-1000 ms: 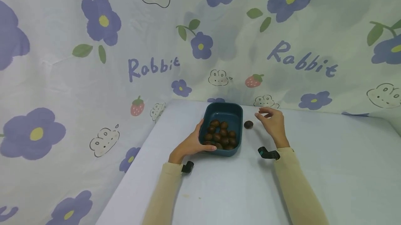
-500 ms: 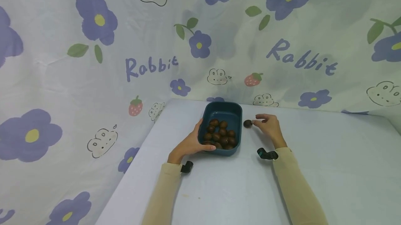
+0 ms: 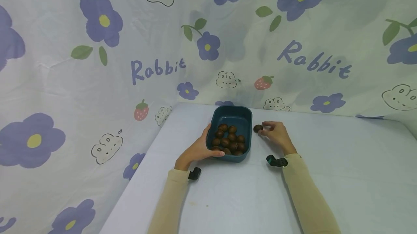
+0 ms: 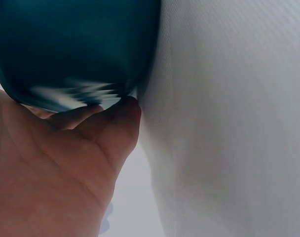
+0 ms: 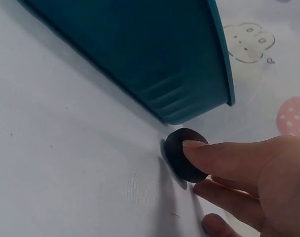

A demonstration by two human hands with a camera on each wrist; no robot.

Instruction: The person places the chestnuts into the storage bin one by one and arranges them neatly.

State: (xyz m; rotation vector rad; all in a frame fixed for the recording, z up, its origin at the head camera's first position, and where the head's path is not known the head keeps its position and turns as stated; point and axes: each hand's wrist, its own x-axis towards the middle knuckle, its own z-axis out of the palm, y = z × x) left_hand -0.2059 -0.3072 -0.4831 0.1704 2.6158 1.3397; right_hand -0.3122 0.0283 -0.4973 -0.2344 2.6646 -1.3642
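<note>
A teal plastic container (image 3: 232, 112) stands toward the back of the table, with several round brown chestnuts (image 3: 224, 142) in its near part. My left hand (image 3: 198, 149) holds it at the near left corner, the thumb along the front rim and the fingers round the left side. Just right of the container, a single dark chestnut (image 5: 187, 155) sits on the table. My right hand (image 3: 277, 135) pinches this chestnut, thumb on its near side and index finger behind it. In the right wrist view the thumb (image 5: 224, 158) lies against it, and the other fingers stay below.
The table (image 3: 234, 197) has a white cover with a few small marks near the front. Close behind the container hangs a printed cloth (image 3: 247, 53) with flowers and rabbits, which also runs along the left side. A black wrist camera (image 3: 276, 161) sits on the right wrist.
My right hand has come down and left from above the lone chestnut, and its thumb and index finger have closed on it. The left hand and the container have stayed put.
</note>
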